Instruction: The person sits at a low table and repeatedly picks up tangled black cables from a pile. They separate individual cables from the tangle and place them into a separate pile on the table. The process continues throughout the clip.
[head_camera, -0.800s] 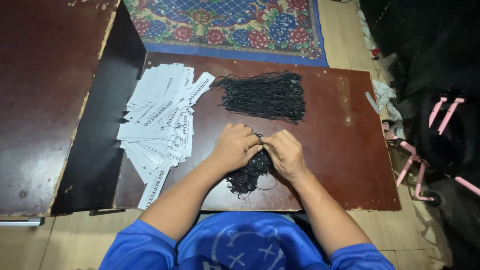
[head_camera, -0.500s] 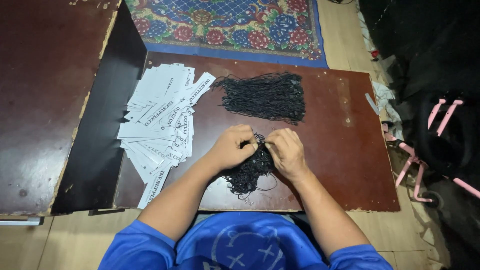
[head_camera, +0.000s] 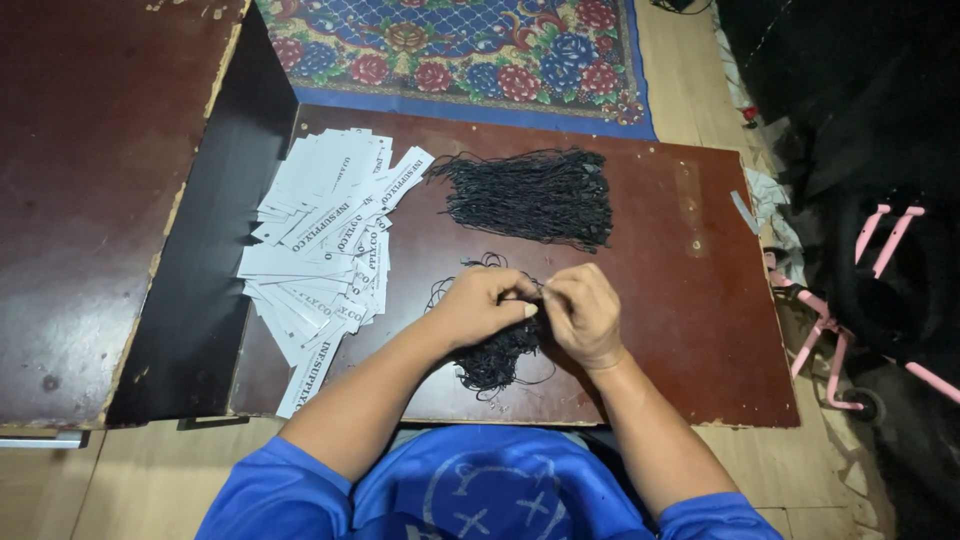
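Observation:
My left hand (head_camera: 483, 303) and my right hand (head_camera: 582, 312) meet over a tangled bunch of black strings (head_camera: 495, 357) near the front of the brown board (head_camera: 690, 330). Both hands pinch strings from this bunch between fingertips. A second, neater bundle of black strings (head_camera: 530, 195) lies farther back on the board. A fanned pile of white paper tags (head_camera: 325, 235) with dark print lies to the left of my hands.
A dark wooden tabletop (head_camera: 90, 200) stands at the left, with a black panel (head_camera: 215, 260) beside it. A patterned rug (head_camera: 470, 50) lies beyond the board. Black fabric (head_camera: 860, 120) and a pink frame with a wheel (head_camera: 850, 340) are at the right.
My hands have lifted slightly and drawn strings up from the near bunch, fingertips now pinched together. The far bundle and the tags have not moved.

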